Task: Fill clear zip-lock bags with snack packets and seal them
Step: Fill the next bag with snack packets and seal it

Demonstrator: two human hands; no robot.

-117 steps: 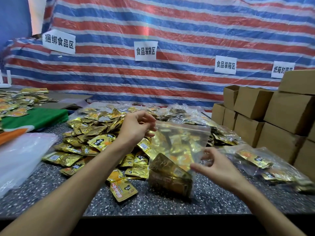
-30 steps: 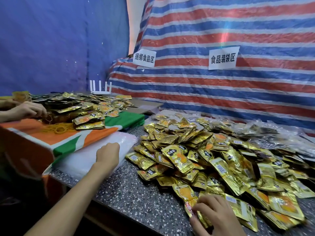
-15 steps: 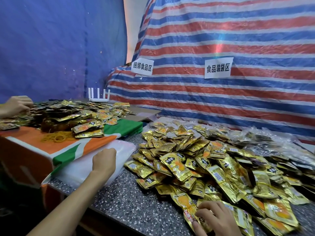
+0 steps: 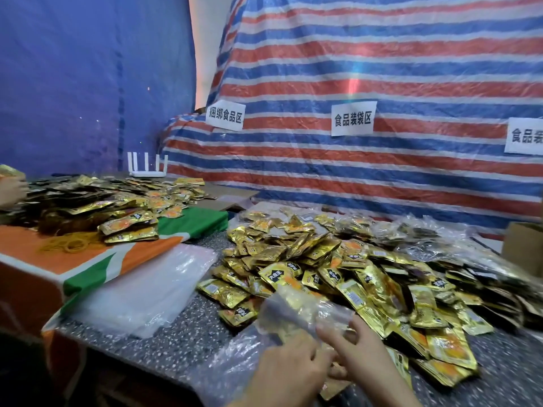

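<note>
A large heap of gold snack packets (image 4: 338,271) covers the speckled table (image 4: 188,333). Near the table's front edge, my left hand (image 4: 289,368) and my right hand (image 4: 361,353) are close together on a clear zip-lock bag (image 4: 296,312), which is blurred by motion. My left hand's fingers are curled on the bag's lower part. My right hand's fingers are spread at the bag's right side, and I cannot tell whether they pinch it. A stack of empty clear bags (image 4: 141,292) lies to the left of the heap.
An orange, white and green cloth (image 4: 97,259) covers a side table at the left with more gold packets (image 4: 97,207) and yellow rubber bands (image 4: 67,245). Another person's hand (image 4: 10,189) shows at the far left. Filled clear bags (image 4: 411,233) and a cardboard box (image 4: 523,248) sit at the right.
My left hand has left the stack of empty bags and come to the front with a clear bag. My right hand has come off the packets and joined it at the bag.
</note>
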